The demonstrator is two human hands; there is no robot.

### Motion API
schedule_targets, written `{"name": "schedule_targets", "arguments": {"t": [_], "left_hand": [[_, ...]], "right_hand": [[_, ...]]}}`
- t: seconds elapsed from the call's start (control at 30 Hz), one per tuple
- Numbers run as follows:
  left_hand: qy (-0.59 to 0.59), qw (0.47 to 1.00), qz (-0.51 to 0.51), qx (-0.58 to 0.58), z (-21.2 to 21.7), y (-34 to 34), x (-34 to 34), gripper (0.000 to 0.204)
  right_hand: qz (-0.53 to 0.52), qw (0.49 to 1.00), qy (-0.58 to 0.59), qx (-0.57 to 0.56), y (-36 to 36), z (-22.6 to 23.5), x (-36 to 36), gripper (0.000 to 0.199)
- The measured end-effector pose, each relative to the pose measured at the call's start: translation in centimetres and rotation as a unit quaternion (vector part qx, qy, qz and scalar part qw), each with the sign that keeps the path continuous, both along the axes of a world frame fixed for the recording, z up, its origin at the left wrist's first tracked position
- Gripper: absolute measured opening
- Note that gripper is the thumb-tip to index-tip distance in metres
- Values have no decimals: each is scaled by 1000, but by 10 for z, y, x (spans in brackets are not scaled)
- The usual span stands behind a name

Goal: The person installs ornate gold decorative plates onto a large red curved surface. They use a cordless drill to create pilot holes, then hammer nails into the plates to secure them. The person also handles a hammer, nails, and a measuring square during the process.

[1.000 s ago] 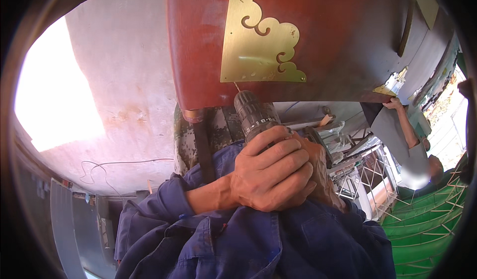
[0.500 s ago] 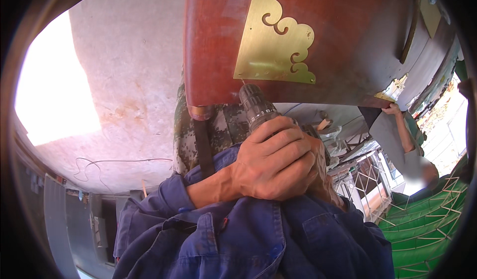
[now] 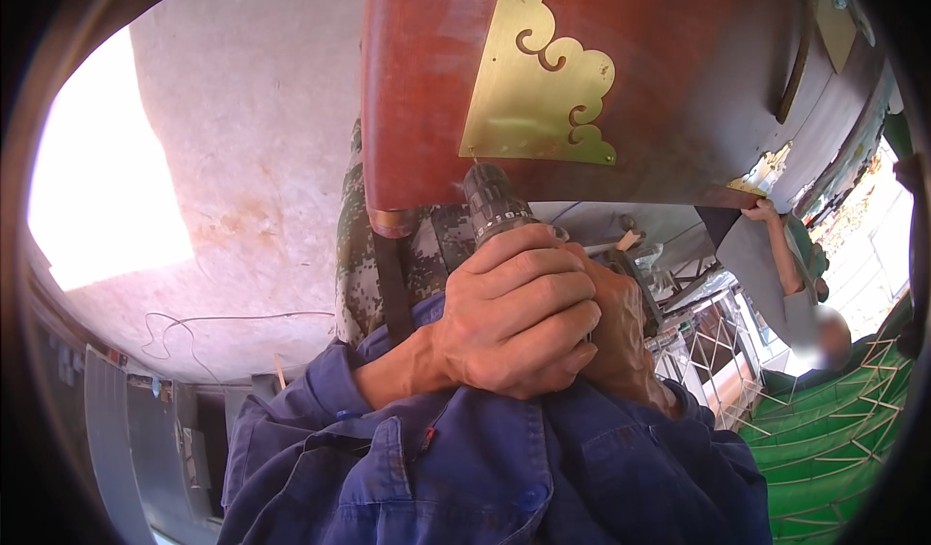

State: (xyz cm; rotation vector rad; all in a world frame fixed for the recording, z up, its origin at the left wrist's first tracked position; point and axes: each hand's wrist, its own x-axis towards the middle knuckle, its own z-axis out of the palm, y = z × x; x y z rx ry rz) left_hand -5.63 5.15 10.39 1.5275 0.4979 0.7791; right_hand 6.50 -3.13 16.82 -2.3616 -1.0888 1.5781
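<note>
Gold plate [image 3: 524, 109], near the lower-left corner of a red panel [image 3: 679, 109], is faced at its own lower-left corner by a drill [image 3: 497, 201] clasped in the left hand [image 3: 519, 312] and partly hidden right hand [image 3: 621, 317], the panel's lower edge being held by a co-worker's hand [image 3: 761, 211].

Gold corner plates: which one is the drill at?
The left gold plate, larger in view: the drill points at its lower-left corner. The other plate sits far right, by a co-worker's hand.

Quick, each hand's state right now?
Left hand: closed around the drill.
Right hand: partly hidden behind the left; its grip cannot be told.
</note>
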Motion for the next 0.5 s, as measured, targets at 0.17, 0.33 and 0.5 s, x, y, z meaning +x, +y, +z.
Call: {"name": "schedule_targets", "arguments": {"t": [0.17, 0.33, 0.5], "left_hand": [[-1, 1000, -3, -5, -1, -1, -1, 28], [9, 1000, -1, 9, -6, -8, 1, 20], [12, 1000, -4, 4, -7, -6, 1, 22]], "right_hand": [[-6, 1000, -3, -11, -41, -17, -9, 25], [15, 999, -7, -29, 4, -2, 4, 23], [24, 999, -16, -37, -6, -8, 3, 22]]}}
